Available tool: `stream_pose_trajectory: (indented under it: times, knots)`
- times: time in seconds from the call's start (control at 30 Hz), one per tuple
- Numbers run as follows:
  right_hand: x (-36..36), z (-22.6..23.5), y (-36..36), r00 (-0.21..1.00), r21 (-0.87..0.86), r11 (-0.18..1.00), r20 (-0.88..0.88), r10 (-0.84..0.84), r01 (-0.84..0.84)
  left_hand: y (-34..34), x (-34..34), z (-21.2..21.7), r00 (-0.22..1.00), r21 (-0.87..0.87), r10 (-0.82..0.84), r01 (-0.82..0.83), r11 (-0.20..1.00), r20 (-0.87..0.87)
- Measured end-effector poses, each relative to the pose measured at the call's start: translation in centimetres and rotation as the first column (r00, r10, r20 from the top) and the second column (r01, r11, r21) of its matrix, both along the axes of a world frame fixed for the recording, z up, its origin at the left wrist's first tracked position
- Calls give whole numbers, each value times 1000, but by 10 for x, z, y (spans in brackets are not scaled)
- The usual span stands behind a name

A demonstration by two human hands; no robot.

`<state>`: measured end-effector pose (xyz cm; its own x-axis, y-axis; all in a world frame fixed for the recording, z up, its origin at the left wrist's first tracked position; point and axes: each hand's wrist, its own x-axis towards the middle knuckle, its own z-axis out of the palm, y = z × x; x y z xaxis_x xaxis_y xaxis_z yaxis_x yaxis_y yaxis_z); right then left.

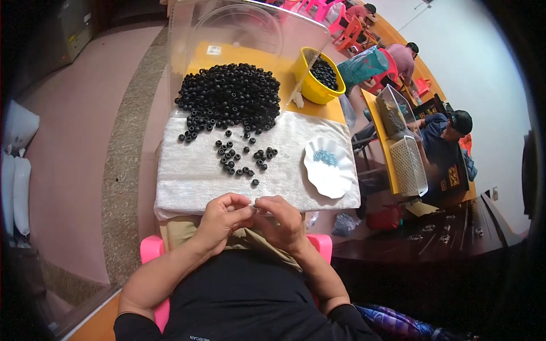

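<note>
My left hand (220, 223) and my right hand (282, 223) meet at the near edge of the white cloth (187, 176), above my lap. The fingertips of both pinch together around something too small to make out. Just beyond them lies a loose scatter of black beads (229, 159), round with holes through them. Farther back, a large heap of the same black beads (230, 94) spreads from a clear plastic bin lying tipped toward me (187, 34). To the right on the cloth stands a white scalloped dish (335, 184) with small pale-blue pieces (325, 157) in it.
A yellow tub (318, 94) of small black pieces stands at the back right. Pink chair arms (152, 248) flank me. On the right, a person in a cap (441, 133) works beside a white perforated basket (408, 167); other people sit farther off. White sacks (21, 193) stand at far left.
</note>
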<state>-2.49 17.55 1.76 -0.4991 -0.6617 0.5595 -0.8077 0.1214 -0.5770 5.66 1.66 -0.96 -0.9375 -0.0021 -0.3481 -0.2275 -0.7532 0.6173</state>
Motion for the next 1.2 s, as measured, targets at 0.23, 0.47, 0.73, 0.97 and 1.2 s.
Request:
stream_pose_trajectory:
  times: [0.23,0.47,0.73,0.97,1.2]
  knots:
    - [-2,-1,-1,996,-44,998,-74,41,-44,0,-1,-1,1000,-1,-3,3,1000,1]
    - [-3,2,9,999,-5,1000,-49,-15,15,4,-1,-7,997,-23,65,-65,998,32]
    - [-105,10,94,871,167,856,-54,-488,490,1,-1,-4,996,-35,81,-79,996,44]
    - [-131,7,88,931,141,921,-53,-360,364,3,-1,-5,999,-66,37,-36,997,9]
    - [-124,17,18,915,473,804,-346,-207,360,7,0,-12,999,-80,30,-29,996,10]
